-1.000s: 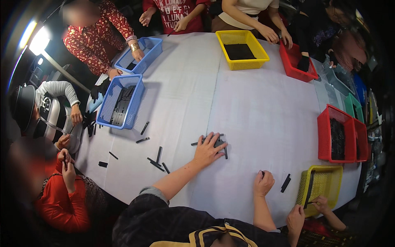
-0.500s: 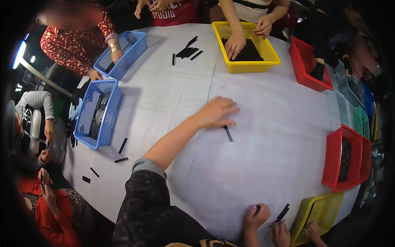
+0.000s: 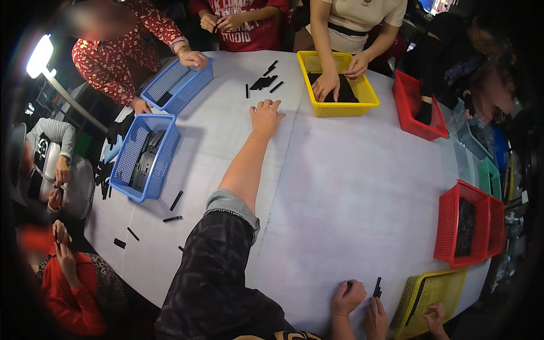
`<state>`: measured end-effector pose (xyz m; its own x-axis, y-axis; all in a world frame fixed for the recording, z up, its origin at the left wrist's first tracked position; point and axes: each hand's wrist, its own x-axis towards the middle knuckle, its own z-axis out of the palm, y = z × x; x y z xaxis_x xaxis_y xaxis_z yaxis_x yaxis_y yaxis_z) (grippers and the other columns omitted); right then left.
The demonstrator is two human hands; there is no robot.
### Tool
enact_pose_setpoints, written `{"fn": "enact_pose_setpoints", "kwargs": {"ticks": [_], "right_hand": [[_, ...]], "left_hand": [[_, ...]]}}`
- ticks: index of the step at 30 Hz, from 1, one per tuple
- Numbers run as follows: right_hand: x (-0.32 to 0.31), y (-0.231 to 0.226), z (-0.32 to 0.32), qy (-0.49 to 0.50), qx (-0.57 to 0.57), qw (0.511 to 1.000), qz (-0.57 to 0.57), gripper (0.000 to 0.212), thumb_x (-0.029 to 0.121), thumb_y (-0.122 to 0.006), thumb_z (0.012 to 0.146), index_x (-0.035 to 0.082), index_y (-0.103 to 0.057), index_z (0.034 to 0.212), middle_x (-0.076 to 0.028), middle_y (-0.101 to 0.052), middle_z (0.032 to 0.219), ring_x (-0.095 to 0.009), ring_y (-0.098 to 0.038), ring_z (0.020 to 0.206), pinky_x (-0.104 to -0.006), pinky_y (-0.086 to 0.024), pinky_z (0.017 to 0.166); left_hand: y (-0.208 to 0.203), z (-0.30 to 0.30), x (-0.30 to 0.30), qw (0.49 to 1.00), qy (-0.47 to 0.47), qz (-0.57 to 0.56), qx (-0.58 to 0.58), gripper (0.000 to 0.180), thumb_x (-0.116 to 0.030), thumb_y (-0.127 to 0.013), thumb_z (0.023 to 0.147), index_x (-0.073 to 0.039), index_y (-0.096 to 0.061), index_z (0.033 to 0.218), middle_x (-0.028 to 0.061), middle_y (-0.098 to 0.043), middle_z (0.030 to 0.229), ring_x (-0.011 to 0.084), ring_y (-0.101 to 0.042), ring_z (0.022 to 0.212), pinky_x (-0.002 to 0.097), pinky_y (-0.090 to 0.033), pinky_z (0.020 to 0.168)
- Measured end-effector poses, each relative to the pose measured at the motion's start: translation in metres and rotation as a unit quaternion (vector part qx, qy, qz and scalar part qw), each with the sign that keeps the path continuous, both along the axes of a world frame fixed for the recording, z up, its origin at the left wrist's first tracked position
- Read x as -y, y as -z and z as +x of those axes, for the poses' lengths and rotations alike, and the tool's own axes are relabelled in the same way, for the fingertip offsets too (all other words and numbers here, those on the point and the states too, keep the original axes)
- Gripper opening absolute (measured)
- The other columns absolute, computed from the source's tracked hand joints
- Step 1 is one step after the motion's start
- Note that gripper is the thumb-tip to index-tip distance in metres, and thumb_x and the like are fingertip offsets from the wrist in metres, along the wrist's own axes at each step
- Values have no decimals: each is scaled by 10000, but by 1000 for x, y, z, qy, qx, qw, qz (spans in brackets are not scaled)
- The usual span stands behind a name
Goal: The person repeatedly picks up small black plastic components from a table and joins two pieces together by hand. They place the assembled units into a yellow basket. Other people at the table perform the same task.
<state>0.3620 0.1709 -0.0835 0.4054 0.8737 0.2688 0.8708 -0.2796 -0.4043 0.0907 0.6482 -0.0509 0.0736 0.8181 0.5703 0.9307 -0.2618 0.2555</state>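
Now: left hand (image 3: 265, 115) stretched across white tabletop (image 3: 351, 187), fingers spread flat, empty, just short of black sticks (image 3: 264, 82) near yellow basket (image 3: 317, 61). Right hand (image 3: 347, 297) at near edge, curled on small black piece, prob. gripping. Sticks look light, stiff, thin; pinch mid-length w/ fingertips.

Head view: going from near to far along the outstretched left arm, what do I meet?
Dark patterned sleeve → grey cuff → bare forearm → left hand flat on the white table → black sticks.
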Motion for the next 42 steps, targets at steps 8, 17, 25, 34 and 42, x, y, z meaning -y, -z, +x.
{"fn": "enact_pose_setpoints", "kwargs": {"ticks": [8,17,25,34,42], "right_hand": [[7,-3,-2,-11,17,999,34,188,211,-529,813,23,-512,816,-110,-519,735,-288,-490,708,-390,-333,673],[11,12,-4,-19,-118,975,187,215,207,-464,900,6,-540,891,-112,-570,753,-261,-545,694,-381,-393,620],[76,-103,-113,-208,-702,639,-236,425,354,-397,959,14,-551,757,-22,-463,496,-109,-386,366,-228,-291,339],[125,-140,-149,-218,-738,540,-341,447,430,-403,942,65,-487,699,13,-328,426,-94,-244,316,-232,-197,334],[109,-102,-163,-75,-759,608,-220,266,291,-439,943,33,-500,925,35,-306,514,-72,-237,388,-236,-212,379]], "left_hand": [[-20,25,226,970,219,-85,62,275,-172,-655,771,-113,-576,1028,69,-563,1045,244,-509,1025,475,-309,963],[-46,-13,552,932,214,-257,139,227,-160,-654,781,-94,-605,993,69,-589,948,249,-546,914,362,-389,810],[-107,-2,596,882,139,-291,343,258,-204,-654,816,-43,-585,1005,62,-587,813,159,-562,705,281,-448,628],[-109,-43,579,700,300,-441,474,243,-215,-599,873,-38,-582,1039,27,-628,735,96,-549,606,259,-439,555],[-167,-92,355,923,40,-365,113,772,-254,-587,810,-39,-155,1412,92,-644,663,226,-611,585,344,-499,592]]}}
